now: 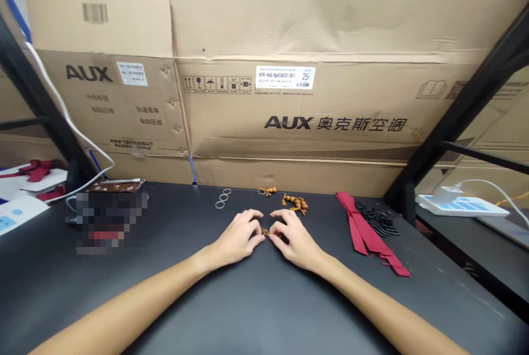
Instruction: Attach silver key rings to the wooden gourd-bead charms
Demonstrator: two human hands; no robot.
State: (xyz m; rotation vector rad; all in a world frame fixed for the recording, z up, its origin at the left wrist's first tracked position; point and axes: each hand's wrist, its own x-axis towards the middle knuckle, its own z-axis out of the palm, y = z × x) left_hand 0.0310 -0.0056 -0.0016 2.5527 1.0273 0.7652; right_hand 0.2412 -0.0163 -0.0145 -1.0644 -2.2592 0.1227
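My left hand [238, 236] and my right hand [291, 236] rest on the black table [256, 300], fingertips meeting in a pinch. Between them sits a small brown bead piece [266, 231], gripped by both hands. Just beyond my right hand lies a string of brown wooden beads [296, 202]. A smaller bead piece [267, 191] lies further back. Three metal rings [222, 198] lie beyond my left hand.
Red ribbons [366, 231] and a pile of black buckles [382, 220] lie on the right. A brown packet [118, 185] and a blurred patch sit at the left. Large cardboard boxes [289, 96] stand behind the table. Black frame bars cross both sides.
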